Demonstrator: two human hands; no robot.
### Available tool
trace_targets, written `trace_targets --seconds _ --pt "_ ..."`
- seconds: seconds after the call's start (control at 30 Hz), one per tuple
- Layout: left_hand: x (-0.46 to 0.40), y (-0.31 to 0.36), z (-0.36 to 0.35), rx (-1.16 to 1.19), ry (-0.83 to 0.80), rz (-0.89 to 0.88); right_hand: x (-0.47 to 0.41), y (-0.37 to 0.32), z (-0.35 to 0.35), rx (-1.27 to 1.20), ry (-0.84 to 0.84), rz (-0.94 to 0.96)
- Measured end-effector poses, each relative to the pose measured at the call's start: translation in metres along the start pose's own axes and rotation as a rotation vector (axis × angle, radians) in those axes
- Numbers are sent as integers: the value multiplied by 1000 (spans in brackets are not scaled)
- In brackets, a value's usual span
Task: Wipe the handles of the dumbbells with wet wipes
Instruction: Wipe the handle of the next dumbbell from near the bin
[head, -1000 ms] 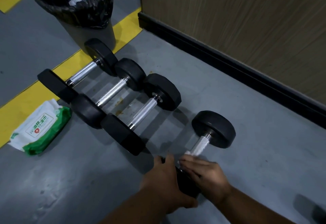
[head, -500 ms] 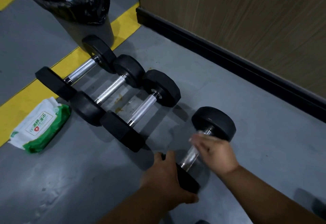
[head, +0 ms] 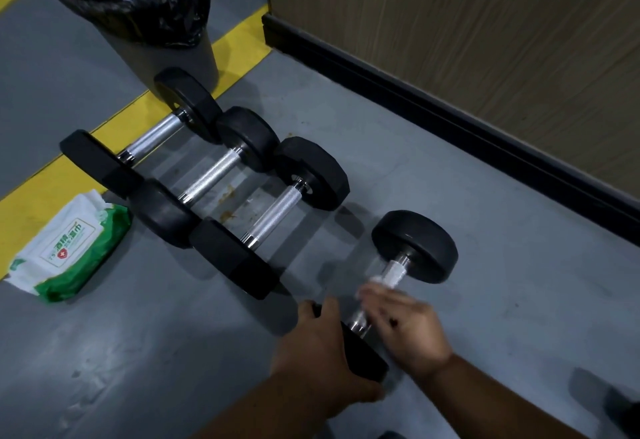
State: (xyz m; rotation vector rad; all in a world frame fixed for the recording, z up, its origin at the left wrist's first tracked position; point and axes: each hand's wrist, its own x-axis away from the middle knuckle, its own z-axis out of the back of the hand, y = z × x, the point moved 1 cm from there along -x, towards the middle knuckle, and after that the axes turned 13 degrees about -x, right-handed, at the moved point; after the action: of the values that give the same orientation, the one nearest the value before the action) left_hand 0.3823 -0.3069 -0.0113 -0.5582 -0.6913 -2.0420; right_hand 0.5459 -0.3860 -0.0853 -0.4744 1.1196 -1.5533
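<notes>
**Wet wipe on the handle of the nearest dumbbell**

Head view: four dumbbells lie on the grey floor (head: 485, 265). The nearest dumbbell (head: 414, 246) lies apart from the others, toward the wall side, its handle (head: 394, 270) running from its far round weight down to the near weight, which sits under the person's left hand (head: 322, 352). That hand grips the near weight, fingers curled over its edge with the thumb on the near side. The right hand (head: 412, 331) is over the lower part of the handle, fingers curled round a white wet wipe (head: 379, 281) pressed against the bar; the fingers are blurred, so how tightly they close cannot be told exactly. Above the wipe a short stretch of knurled metal shows bare up to the far weight.

The other three dumbbells lie side by side, touching or nearly so, slanting from lower left to upper right: the third dumbbell (head: 277, 213) closest to the hands, the second dumbbell (head: 211, 179) in the middle, and the first dumbbell (head: 152, 137) lying partly on the yellow floor stripe (head: 45, 189). A brown stain marks the floor between the second and third handles.

A green-and-white wipes packet (head: 69, 248) lies near the left edge of the floor, just beside the weights of the first two. A bin (head: 145, 23) lined with a black bag stands at the far end, just behind the first dumbbell, with white crumpled wipes inside. A wood-grain wall (head: 467, 40) with a black skirting board (head: 450, 106) runs along the right.
</notes>
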Motion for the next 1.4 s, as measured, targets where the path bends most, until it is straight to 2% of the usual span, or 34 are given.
trace_targets --seconds 0.07,0.13,0.23,0.27,0.3,0.43,0.47,0.5,0.6,0.63,0.8,0.83,0.87,0.97,1.0,1.13,1.2,1.33,1.4 --pt "1 2 1 -9 -15 1 8 -2 -1 -37 -174 94" --pt "2 2 0 -16 -12 6 -5 6 9 45 -190 129" --pt "5 4 0 -25 -7 9 -22 19 23 54 134 -57" --pt "6 5 0 -27 -3 9 -21 18 21 49 196 -92" --pt "7 6 1 -31 3 8 -16 13 16 38 176 -94" --pt "9 10 1 -35 16 10 7 -4 1 -31 -188 117" --pt "10 10 0 -43 15 14 2 0 5 3 -217 135" --pt "10 10 -1 -48 17 17 -7 4 10 35 -177 115" --pt "13 12 -1 -57 8 20 -19 17 20 33 141 -81" --pt "13 14 -1 -64 13 18 -15 14 17 23 178 -107" --pt "16 19 0 -65 31 19 11 -4 4 -12 -143 74" --pt "17 20 0 -64 31 20 3 0 10 23 -157 94" --pt "17 20 -2 -63 29 21 -6 5 17 61 -109 80" --pt "20 22 -3 -65 26 27 -16 17 28 47 180 -113" --pt "21 23 -3 -67 30 30 -11 14 24 32 194 -130" --pt "22 28 -3 -53 47 21 20 -4 7 -39 -161 67" --pt "22 27 -4 -54 50 27 8 2 16 18 -222 106" --pt "25 30 -8 -85 57 34 -9 15 28 29 170 -121" --pt "26 34 -11 -77 48 38 5 5 16 12 104 -97"
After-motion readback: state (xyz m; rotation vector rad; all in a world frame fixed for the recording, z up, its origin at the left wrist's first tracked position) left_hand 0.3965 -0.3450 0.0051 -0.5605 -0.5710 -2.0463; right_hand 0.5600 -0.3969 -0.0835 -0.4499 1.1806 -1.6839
